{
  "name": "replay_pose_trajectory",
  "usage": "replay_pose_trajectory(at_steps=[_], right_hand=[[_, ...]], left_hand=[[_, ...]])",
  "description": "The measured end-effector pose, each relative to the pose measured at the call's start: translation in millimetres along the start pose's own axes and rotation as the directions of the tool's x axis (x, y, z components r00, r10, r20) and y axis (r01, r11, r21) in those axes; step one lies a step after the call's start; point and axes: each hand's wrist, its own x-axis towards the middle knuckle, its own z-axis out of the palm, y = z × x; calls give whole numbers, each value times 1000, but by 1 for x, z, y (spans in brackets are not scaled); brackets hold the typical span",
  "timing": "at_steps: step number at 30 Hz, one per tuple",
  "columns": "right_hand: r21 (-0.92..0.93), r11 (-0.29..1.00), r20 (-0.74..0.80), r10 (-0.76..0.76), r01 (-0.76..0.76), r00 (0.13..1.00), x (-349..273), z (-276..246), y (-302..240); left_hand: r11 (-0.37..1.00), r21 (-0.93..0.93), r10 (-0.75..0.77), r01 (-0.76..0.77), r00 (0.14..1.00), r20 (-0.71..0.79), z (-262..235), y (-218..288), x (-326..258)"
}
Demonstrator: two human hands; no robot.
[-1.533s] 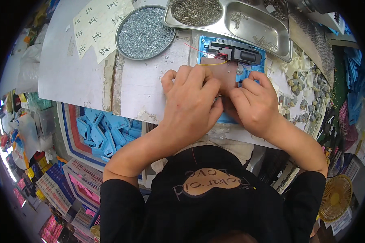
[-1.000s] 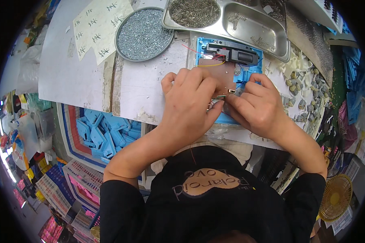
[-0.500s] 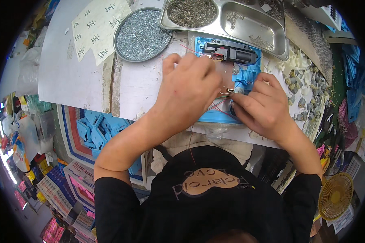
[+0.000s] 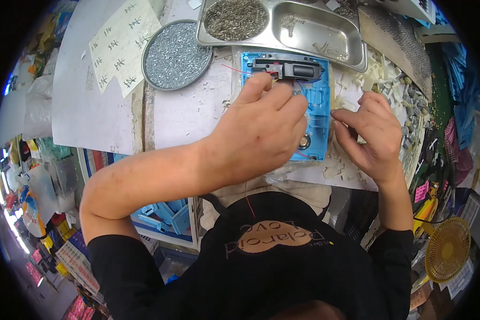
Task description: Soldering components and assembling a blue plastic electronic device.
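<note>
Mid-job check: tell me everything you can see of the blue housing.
The blue housing looks like moulded plastic, a roughly rectangular shell lying open side up on the white worktop, with ribs and slots inside. A black module sits along its far edge, and a round part near its near right corner. A red wire sticks out past the far left. The left hand covers much of its left side, contact unclear; the right hand is beside its right edge.
</note>
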Motion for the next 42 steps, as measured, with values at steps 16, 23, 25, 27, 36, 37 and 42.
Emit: replay_pose_trajectory(at_steps=[16, 23, 25, 27, 36, 37, 42], right_hand=[[-319, 532, -459, 637, -784, 619, -125, -136, 70], [-556, 519, -183, 686, -650, 704, -117, -121, 151], [-601, 480, -176, 701, -639, 691, -119, -113, 162], [-659, 453, -182, 679, -600, 712, -124, -129, 148], [-229, 699, -102, 675, -678, 731, -81, -79, 47], [-263, 744, -86, 616, -614, 783, -85, -72, 45], [-219, 769, -16, 613, -601, 790, -78, -46, 17]], left_hand=[[848, -433, -426, 306, 880, -212, -23, 14, -14], [785, -477, -497, 395, 861, -105, -11, 27, -30], [795, -473, -485, 379, 866, -121, -14, 27, -33], [820, -447, -464, 358, 872, -153, -17, 16, -25], [778, -579, -464, 243, 844, -269, -36, -5, 26], [771, -592, -454, 237, 856, -249, -35, -3, 28], [717, -649, -403, 255, 911, -89, -26, 20, 23]])
